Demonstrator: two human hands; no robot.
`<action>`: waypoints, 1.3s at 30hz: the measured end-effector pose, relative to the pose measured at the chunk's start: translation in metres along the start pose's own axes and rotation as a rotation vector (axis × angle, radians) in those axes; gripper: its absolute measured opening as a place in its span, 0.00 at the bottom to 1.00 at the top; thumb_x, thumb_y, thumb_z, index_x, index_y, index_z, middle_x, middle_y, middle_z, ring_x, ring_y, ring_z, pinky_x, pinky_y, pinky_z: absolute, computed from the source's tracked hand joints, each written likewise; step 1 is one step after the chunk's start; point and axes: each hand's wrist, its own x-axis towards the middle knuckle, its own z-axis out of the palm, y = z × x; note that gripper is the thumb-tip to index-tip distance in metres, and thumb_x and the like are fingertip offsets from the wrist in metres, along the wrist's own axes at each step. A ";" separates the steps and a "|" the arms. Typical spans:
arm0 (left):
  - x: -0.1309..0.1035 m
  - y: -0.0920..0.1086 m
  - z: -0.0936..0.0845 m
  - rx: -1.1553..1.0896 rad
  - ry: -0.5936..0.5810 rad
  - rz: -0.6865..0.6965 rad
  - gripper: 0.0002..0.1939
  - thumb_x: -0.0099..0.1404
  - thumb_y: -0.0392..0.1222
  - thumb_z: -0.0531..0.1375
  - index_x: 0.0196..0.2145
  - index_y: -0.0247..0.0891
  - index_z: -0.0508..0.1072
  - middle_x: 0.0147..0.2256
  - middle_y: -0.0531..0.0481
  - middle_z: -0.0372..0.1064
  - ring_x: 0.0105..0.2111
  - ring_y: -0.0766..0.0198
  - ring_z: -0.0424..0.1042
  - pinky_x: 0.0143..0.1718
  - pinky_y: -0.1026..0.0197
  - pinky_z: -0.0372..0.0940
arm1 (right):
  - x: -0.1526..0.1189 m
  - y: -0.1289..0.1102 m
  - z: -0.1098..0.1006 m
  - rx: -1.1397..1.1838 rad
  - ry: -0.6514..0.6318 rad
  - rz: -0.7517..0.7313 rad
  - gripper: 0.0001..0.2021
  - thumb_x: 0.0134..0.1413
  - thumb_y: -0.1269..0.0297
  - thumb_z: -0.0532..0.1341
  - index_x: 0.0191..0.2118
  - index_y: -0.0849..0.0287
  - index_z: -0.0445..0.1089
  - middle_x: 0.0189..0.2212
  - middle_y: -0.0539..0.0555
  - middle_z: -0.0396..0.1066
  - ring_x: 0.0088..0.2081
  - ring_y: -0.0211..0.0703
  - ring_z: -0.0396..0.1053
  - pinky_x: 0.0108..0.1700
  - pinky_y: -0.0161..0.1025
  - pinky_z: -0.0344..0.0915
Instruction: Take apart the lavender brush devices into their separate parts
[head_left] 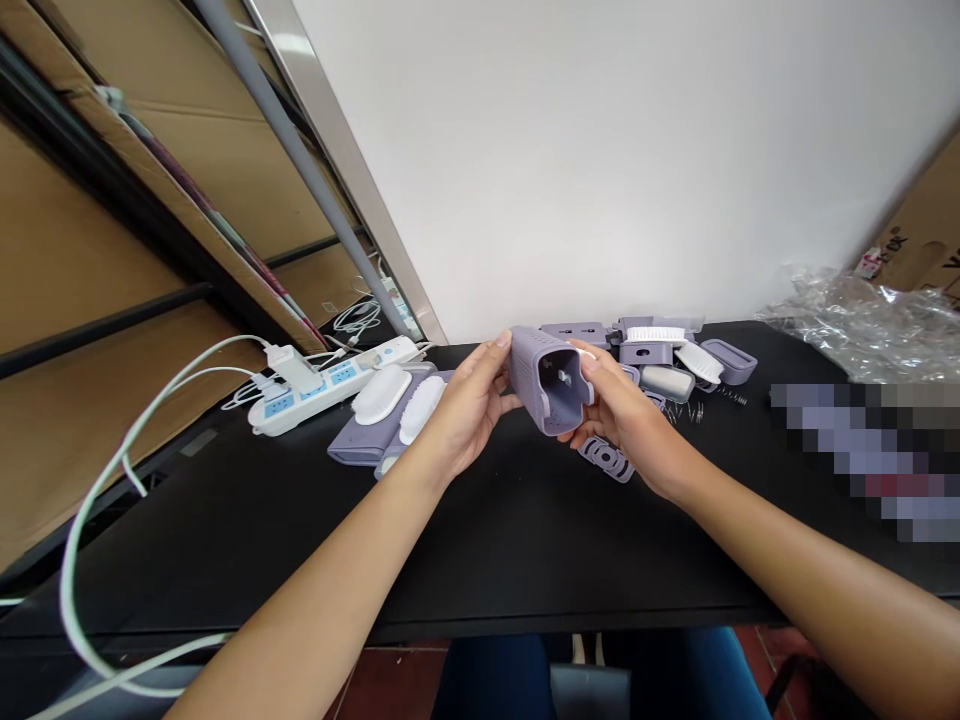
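Between my two hands, above the black table [480, 540], is a hollow grey-purple plastic housing [529, 375], tilted so its open end faces me. Inside it a small light-coloured part shows. My left hand [480, 400] grips the far left side, and my right hand [611, 400] holds the right edge near the opening. Below my right hand lies a flat grey-purple plate with rounded cut-outs [606, 460]. Left of my left hand are grey-purple housings [360, 440] with white bristled brush heads [381, 395] on them.
Behind my right hand are more grey-purple parts [731, 362], a white brush head [654, 336] and several small springs [686, 412]. A white power strip [337, 385] with cables stands at left. Crumpled clear plastic [870, 320] lies at right. A white wall [600, 150] rises behind the table.
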 end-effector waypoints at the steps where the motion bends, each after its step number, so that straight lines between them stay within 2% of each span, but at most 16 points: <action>1: 0.000 0.001 0.000 -0.003 0.004 -0.008 0.21 0.66 0.63 0.68 0.41 0.41 0.76 0.44 0.44 0.77 0.43 0.55 0.77 0.40 0.56 0.75 | 0.000 0.001 -0.001 -0.002 -0.006 -0.006 0.30 0.71 0.40 0.53 0.70 0.50 0.59 0.38 0.54 0.75 0.34 0.46 0.76 0.38 0.43 0.73; 5: -0.002 0.004 0.000 -0.006 0.010 0.005 0.20 0.66 0.61 0.68 0.40 0.41 0.74 0.44 0.45 0.76 0.44 0.56 0.75 0.41 0.57 0.75 | 0.000 0.002 -0.003 0.032 -0.030 -0.007 0.30 0.71 0.37 0.52 0.68 0.48 0.61 0.40 0.54 0.76 0.36 0.47 0.77 0.37 0.42 0.74; 8: -0.008 0.007 0.004 0.034 0.012 0.133 0.16 0.66 0.56 0.69 0.41 0.43 0.74 0.44 0.48 0.75 0.47 0.58 0.75 0.44 0.60 0.73 | 0.000 0.002 -0.001 0.088 -0.027 0.042 0.30 0.69 0.36 0.54 0.66 0.47 0.62 0.44 0.55 0.76 0.36 0.47 0.77 0.33 0.42 0.75; 10: -0.013 0.009 0.008 0.048 0.006 0.201 0.16 0.65 0.53 0.69 0.46 0.45 0.74 0.48 0.49 0.75 0.51 0.58 0.75 0.49 0.59 0.73 | 0.000 0.003 0.000 0.100 -0.008 0.051 0.29 0.68 0.36 0.57 0.64 0.48 0.64 0.45 0.55 0.75 0.37 0.47 0.76 0.30 0.41 0.75; 13: -0.019 0.011 0.014 0.047 -0.050 0.139 0.25 0.67 0.54 0.68 0.58 0.51 0.69 0.54 0.47 0.76 0.53 0.54 0.77 0.52 0.54 0.75 | 0.002 0.005 0.000 0.053 0.028 -0.029 0.29 0.67 0.36 0.60 0.64 0.48 0.65 0.45 0.55 0.75 0.39 0.47 0.75 0.32 0.40 0.74; 16: -0.021 0.010 0.017 0.088 -0.147 0.064 0.34 0.67 0.60 0.67 0.66 0.52 0.63 0.58 0.43 0.75 0.56 0.48 0.78 0.51 0.49 0.77 | 0.005 0.007 -0.003 -0.015 0.064 -0.117 0.28 0.68 0.40 0.61 0.65 0.48 0.64 0.51 0.56 0.76 0.48 0.49 0.76 0.42 0.43 0.76; 18: -0.023 0.007 0.017 0.151 -0.138 0.148 0.43 0.64 0.61 0.70 0.70 0.53 0.58 0.63 0.41 0.71 0.61 0.45 0.75 0.54 0.48 0.76 | 0.007 0.007 -0.005 -0.024 0.074 -0.128 0.26 0.69 0.42 0.61 0.65 0.49 0.65 0.58 0.57 0.74 0.55 0.51 0.74 0.51 0.45 0.76; 21: -0.027 0.001 0.015 0.353 -0.080 0.371 0.57 0.59 0.56 0.75 0.75 0.56 0.47 0.69 0.40 0.63 0.67 0.44 0.68 0.63 0.46 0.71 | 0.007 0.006 -0.009 -0.008 0.034 -0.080 0.28 0.70 0.40 0.58 0.66 0.48 0.64 0.63 0.57 0.71 0.60 0.54 0.72 0.53 0.48 0.76; 23: -0.029 -0.003 0.011 0.500 -0.093 0.495 0.57 0.60 0.52 0.75 0.76 0.55 0.45 0.71 0.39 0.61 0.69 0.44 0.67 0.65 0.45 0.69 | 0.006 0.006 -0.010 0.021 -0.017 -0.048 0.31 0.69 0.36 0.56 0.68 0.46 0.61 0.65 0.58 0.70 0.60 0.56 0.73 0.54 0.51 0.76; 26: -0.029 -0.008 0.005 0.659 -0.128 0.709 0.54 0.62 0.45 0.74 0.75 0.55 0.49 0.70 0.40 0.61 0.68 0.44 0.67 0.67 0.41 0.67 | 0.003 0.007 -0.010 0.089 -0.072 -0.049 0.36 0.67 0.31 0.54 0.72 0.42 0.58 0.68 0.57 0.67 0.63 0.58 0.71 0.59 0.55 0.73; 30: -0.027 -0.008 0.002 0.822 -0.186 0.956 0.53 0.60 0.39 0.73 0.75 0.52 0.50 0.68 0.38 0.63 0.69 0.44 0.66 0.69 0.39 0.64 | 0.001 0.012 -0.007 0.158 -0.059 -0.017 0.42 0.64 0.31 0.59 0.77 0.37 0.49 0.68 0.55 0.67 0.66 0.58 0.69 0.67 0.59 0.66; 34: -0.029 -0.006 0.004 0.848 -0.228 0.972 0.55 0.59 0.38 0.73 0.75 0.50 0.48 0.68 0.36 0.63 0.67 0.43 0.67 0.68 0.38 0.65 | 0.002 0.016 -0.006 0.166 -0.024 -0.047 0.43 0.59 0.30 0.63 0.75 0.36 0.53 0.65 0.54 0.69 0.64 0.59 0.70 0.70 0.61 0.59; 36: -0.030 -0.006 0.005 0.835 -0.239 0.958 0.56 0.58 0.38 0.73 0.75 0.51 0.48 0.68 0.37 0.63 0.67 0.42 0.67 0.68 0.38 0.65 | 0.003 0.015 -0.006 0.160 -0.034 -0.084 0.41 0.60 0.31 0.63 0.72 0.39 0.56 0.61 0.55 0.72 0.62 0.58 0.71 0.68 0.60 0.61; 39: -0.030 -0.008 0.005 0.819 -0.250 0.949 0.57 0.56 0.38 0.74 0.75 0.51 0.48 0.67 0.37 0.64 0.67 0.42 0.68 0.67 0.38 0.65 | 0.004 0.013 -0.004 0.133 -0.032 -0.120 0.37 0.59 0.31 0.64 0.66 0.46 0.62 0.52 0.56 0.73 0.52 0.55 0.74 0.58 0.55 0.68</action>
